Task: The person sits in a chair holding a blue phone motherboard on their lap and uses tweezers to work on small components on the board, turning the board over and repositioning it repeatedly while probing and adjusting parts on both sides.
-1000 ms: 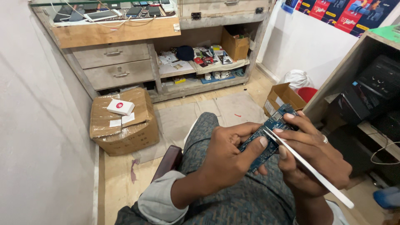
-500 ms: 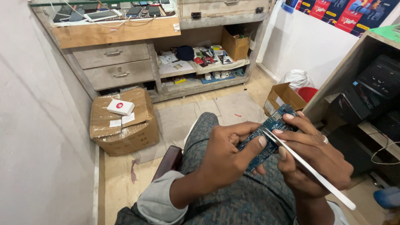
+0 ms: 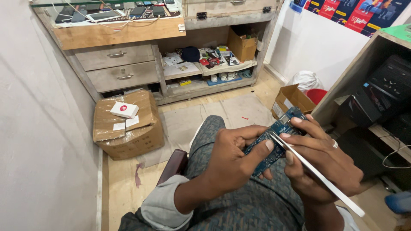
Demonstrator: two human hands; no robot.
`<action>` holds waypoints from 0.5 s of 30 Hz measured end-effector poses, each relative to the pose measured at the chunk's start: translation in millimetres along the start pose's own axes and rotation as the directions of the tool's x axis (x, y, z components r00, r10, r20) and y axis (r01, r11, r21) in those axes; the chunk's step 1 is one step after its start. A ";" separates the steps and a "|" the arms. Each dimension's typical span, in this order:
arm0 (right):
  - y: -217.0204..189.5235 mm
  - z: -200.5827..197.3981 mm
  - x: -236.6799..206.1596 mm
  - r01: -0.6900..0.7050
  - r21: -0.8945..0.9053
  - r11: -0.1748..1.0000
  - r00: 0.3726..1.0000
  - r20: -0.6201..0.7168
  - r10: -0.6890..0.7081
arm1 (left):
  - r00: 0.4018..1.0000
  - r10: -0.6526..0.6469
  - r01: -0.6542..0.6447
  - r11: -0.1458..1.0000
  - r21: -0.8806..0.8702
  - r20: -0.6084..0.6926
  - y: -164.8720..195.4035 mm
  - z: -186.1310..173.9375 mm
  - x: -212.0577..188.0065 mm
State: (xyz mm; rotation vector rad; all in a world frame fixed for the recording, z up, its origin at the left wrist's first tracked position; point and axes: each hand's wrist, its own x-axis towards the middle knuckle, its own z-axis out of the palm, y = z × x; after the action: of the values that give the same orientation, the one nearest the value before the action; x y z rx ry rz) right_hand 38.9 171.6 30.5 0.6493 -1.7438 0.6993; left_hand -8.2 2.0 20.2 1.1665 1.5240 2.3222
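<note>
A wooden counter with drawers and cluttered shelves fills the view from 10 to 1 o'clock. A taped cardboard box sits at 9 o'clock, a smaller open carton at 2 o'clock, bare floor between them. Over the person's lap, the left hand closes around a blue circuit board, fingers wrapped under, thumb on its edge. The right hand pinches long metal tweezers, tips touching the board's top face at 3 o'clock of centre. This looks like probing a part; a fine, steady push seems called for. A shelf unit crowds the right elbow; open room lies leftward.
</note>
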 end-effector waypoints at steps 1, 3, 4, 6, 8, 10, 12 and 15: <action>0.1 -0.3 -0.4 0.000 -0.003 1.000 1.000 0.003 0.000 | 1.000 -0.005 0.005 1.000 0.009 -0.001 0.0 -0.1 -0.2; 0.3 -0.6 -1.4 -0.002 -0.019 1.000 1.000 0.008 0.002 | 1.000 -0.002 0.002 1.000 0.003 -0.003 -0.4 0.7 -0.5; 0.8 -0.6 -1.5 -0.001 -0.022 1.000 1.000 0.007 0.001 | 1.000 0.009 -0.009 1.000 -0.010 -0.006 -0.5 1.5 -0.6; 1.3 -0.4 -2.1 -0.001 -0.018 1.000 1.000 0.005 0.001 | 1.000 0.013 -0.013 1.000 -0.024 -0.004 -0.3 2.0 -1.2; 2.0 -0.1 -2.0 0.001 -0.008 1.000 1.000 0.007 -0.001 | 1.000 0.010 -0.010 1.000 -0.016 0.012 0.8 0.2 -0.4; 2.3 -0.5 -1.7 -0.003 -0.015 1.000 1.000 0.017 0.003 | 1.000 0.014 -0.014 1.000 -0.002 -0.001 1.4 0.8 -0.4; 2.0 -1.1 -1.6 -0.007 -0.027 1.000 1.000 0.019 0.007 | 1.000 0.012 -0.012 1.000 0.010 -0.007 1.9 1.3 -0.6; 0.6 -2.6 -2.0 -0.001 -0.031 1.000 1.000 0.031 0.002 | 1.000 -0.007 0.007 1.000 0.014 -0.015 2.4 1.5 -2.2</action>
State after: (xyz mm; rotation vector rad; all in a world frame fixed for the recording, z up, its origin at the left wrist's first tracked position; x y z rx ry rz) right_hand 40.7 174.1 29.1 0.6414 -1.7803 0.6652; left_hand -5.1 0.9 21.3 1.1481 1.5498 2.3244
